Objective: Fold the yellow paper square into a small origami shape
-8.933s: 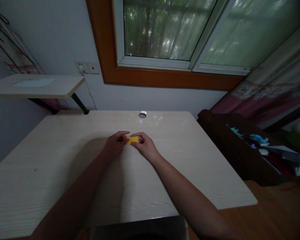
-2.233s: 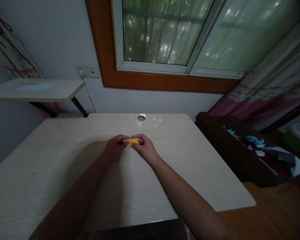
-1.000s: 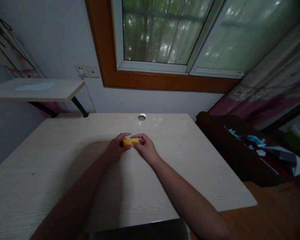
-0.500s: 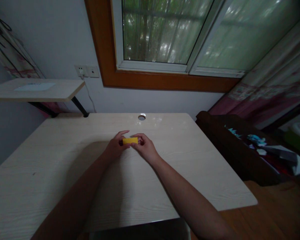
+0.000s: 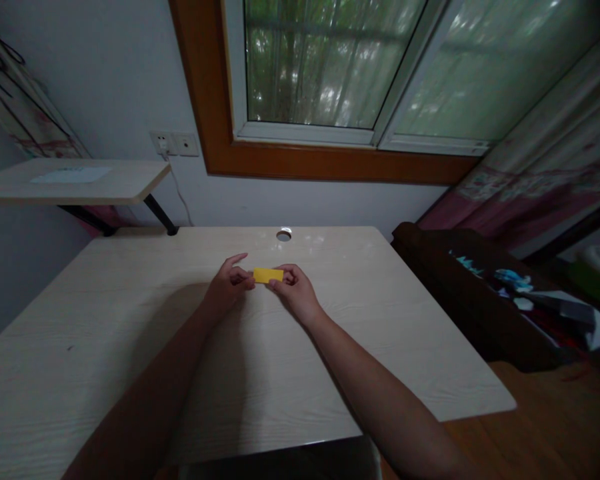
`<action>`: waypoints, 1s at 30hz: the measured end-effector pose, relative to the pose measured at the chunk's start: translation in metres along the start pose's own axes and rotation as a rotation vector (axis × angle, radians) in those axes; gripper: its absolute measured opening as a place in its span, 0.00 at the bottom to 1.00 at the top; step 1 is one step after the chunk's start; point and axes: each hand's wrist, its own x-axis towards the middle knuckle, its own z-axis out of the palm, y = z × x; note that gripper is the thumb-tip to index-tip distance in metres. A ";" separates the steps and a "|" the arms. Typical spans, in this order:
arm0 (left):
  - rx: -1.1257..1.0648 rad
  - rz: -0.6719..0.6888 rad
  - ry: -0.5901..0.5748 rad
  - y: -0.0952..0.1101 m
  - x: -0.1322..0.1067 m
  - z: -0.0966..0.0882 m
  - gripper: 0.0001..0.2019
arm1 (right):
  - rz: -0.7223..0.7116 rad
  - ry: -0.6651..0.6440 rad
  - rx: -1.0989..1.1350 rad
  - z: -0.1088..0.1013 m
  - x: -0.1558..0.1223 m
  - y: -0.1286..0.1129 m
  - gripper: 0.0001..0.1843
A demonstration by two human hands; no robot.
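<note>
A small yellow folded paper (image 5: 268, 275) is held just above the middle of a pale wooden desk (image 5: 130, 347). My right hand (image 5: 296, 293) pinches its right end between thumb and fingers. My left hand (image 5: 227, 285) sits at the paper's left end, its thumb and curled fingers touching the edge while the index finger points up and away. Both forearms reach in from the bottom of the view.
A round cable hole (image 5: 283, 234) lies near the desk's far edge. A raised side shelf (image 5: 80, 181) with a white sheet stands at the left. A wall socket (image 5: 174, 143) and window are behind. A dark wooden bed frame (image 5: 460, 293) with clutter is to the right.
The yellow paper has shifted slightly right and now lies flatter. My left hand's index finger has lifted off it, while my right hand keeps its pinch.
</note>
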 end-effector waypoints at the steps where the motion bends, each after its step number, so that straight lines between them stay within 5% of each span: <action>1: 0.016 0.010 0.021 0.000 0.000 -0.001 0.34 | 0.011 0.014 0.015 0.000 0.001 -0.001 0.21; 7: 0.308 0.218 0.126 0.002 -0.002 -0.002 0.23 | 0.057 0.053 0.080 0.000 0.001 -0.004 0.23; 11: 0.539 0.485 0.052 0.002 -0.006 0.003 0.17 | 0.068 -0.006 0.099 0.000 0.000 -0.006 0.24; 15: 0.640 0.597 0.014 -0.002 -0.006 0.003 0.10 | 0.091 -0.089 0.117 -0.002 -0.001 -0.008 0.27; 24: 0.597 0.523 0.013 0.002 0.000 -0.001 0.05 | 0.087 -0.174 0.116 -0.007 -0.001 -0.013 0.25; 30: 0.381 0.155 0.026 0.002 -0.007 0.004 0.13 | 0.060 -0.136 -0.097 -0.008 -0.004 -0.013 0.19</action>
